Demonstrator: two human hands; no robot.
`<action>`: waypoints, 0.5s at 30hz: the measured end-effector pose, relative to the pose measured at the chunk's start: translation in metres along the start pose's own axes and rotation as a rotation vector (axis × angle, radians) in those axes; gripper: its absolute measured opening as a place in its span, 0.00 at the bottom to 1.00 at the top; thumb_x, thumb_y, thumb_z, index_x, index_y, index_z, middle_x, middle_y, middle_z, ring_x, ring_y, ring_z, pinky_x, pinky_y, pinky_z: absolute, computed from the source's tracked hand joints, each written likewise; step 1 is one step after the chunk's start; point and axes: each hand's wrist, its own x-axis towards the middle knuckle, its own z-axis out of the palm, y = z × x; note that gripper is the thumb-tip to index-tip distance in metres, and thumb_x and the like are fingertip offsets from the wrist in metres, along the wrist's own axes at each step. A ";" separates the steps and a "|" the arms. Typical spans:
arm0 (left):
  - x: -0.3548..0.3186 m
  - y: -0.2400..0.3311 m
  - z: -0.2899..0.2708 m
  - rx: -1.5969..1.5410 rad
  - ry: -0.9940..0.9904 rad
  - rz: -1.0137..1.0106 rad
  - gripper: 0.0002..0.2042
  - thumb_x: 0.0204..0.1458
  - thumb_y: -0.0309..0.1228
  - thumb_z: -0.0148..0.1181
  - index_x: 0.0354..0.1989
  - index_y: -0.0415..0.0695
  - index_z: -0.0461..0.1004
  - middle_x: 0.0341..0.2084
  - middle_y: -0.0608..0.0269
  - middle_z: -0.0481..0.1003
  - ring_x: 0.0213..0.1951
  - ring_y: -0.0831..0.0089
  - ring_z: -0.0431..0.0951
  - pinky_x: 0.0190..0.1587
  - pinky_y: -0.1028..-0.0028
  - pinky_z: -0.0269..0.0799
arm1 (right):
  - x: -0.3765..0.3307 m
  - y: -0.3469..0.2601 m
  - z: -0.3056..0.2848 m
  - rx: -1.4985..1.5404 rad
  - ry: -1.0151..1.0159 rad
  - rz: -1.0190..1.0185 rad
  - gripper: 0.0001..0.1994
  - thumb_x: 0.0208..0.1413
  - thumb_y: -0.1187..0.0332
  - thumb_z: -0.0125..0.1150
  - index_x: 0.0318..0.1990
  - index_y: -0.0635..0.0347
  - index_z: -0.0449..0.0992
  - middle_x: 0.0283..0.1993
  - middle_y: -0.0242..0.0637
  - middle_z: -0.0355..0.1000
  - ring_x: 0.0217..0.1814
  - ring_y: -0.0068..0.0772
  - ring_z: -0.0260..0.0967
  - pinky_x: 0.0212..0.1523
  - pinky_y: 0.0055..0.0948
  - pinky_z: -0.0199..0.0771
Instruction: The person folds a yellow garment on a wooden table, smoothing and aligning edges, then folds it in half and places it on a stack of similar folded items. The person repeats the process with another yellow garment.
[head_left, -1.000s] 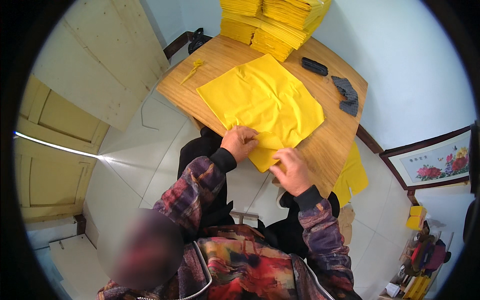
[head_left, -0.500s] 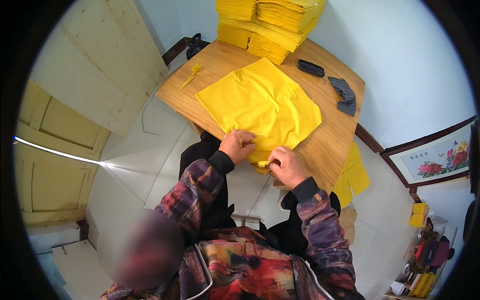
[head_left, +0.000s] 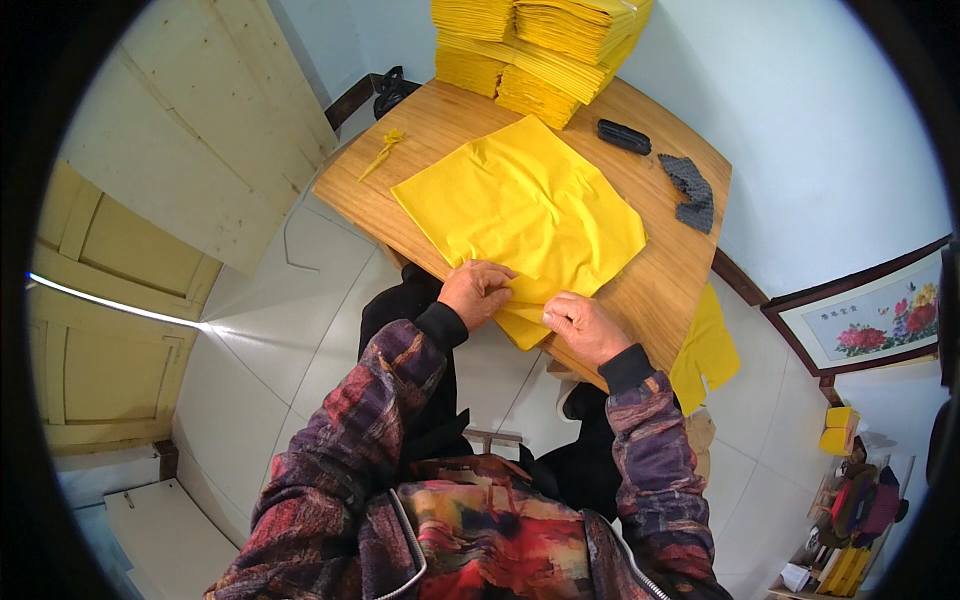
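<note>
A yellow fabric sheet [head_left: 530, 195], maybe a flat bag, lies creased over the near part of the wooden table [head_left: 650, 310]. Its near corner hangs past the table's edge. My left hand [head_left: 478, 292] has thumb and fingers closed on the near edge of the fabric. Just to its right, my right hand [head_left: 585, 325] pinches the same edge, its knuckles over the table's rim. Between the two hands the fabric is folded and bunched. The fingertips of both hands are partly hidden by the cloth and the knuckles.
Tall stacks of folded yellow fabric [head_left: 570, 50] stand at the table's far end. A black case [head_left: 623, 136] and a dark grey ribbed cloth [head_left: 688, 192] lie at the right. A twisted yellow scrap [head_left: 382, 155] rests at the left. More yellow fabric [head_left: 705, 350] hangs beside the table's right side.
My right hand has shifted slightly right and down along the fabric's edge. The bunched near corner has opened out into a flatter flap. My left hand stays almost in place.
</note>
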 end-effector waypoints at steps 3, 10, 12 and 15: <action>-0.001 0.000 -0.002 0.002 -0.029 0.035 0.07 0.50 0.25 0.63 0.35 0.36 0.78 0.41 0.54 0.78 0.44 0.58 0.75 0.49 0.66 0.71 | 0.000 -0.002 -0.001 0.025 0.012 0.055 0.10 0.61 0.68 0.56 0.32 0.67 0.71 0.29 0.42 0.67 0.31 0.39 0.67 0.34 0.32 0.67; 0.001 -0.007 -0.004 0.092 -0.022 0.141 0.08 0.51 0.32 0.63 0.33 0.40 0.81 0.40 0.59 0.80 0.44 0.59 0.77 0.55 0.63 0.66 | 0.003 -0.017 0.006 -0.066 0.194 0.181 0.11 0.60 0.68 0.55 0.30 0.67 0.68 0.28 0.50 0.68 0.32 0.51 0.69 0.32 0.40 0.67; -0.001 -0.008 -0.004 0.132 0.008 0.199 0.09 0.53 0.34 0.63 0.34 0.40 0.81 0.40 0.60 0.80 0.45 0.58 0.77 0.55 0.62 0.66 | 0.008 -0.019 0.011 -0.103 0.311 0.102 0.09 0.60 0.69 0.56 0.31 0.66 0.68 0.29 0.49 0.69 0.33 0.51 0.70 0.32 0.41 0.68; -0.002 -0.005 -0.002 0.094 0.028 0.281 0.10 0.55 0.34 0.61 0.35 0.38 0.79 0.35 0.59 0.80 0.39 0.60 0.78 0.46 0.64 0.70 | 0.011 -0.020 0.018 -0.115 0.540 -0.019 0.08 0.59 0.69 0.57 0.32 0.64 0.70 0.30 0.47 0.70 0.32 0.51 0.69 0.32 0.41 0.69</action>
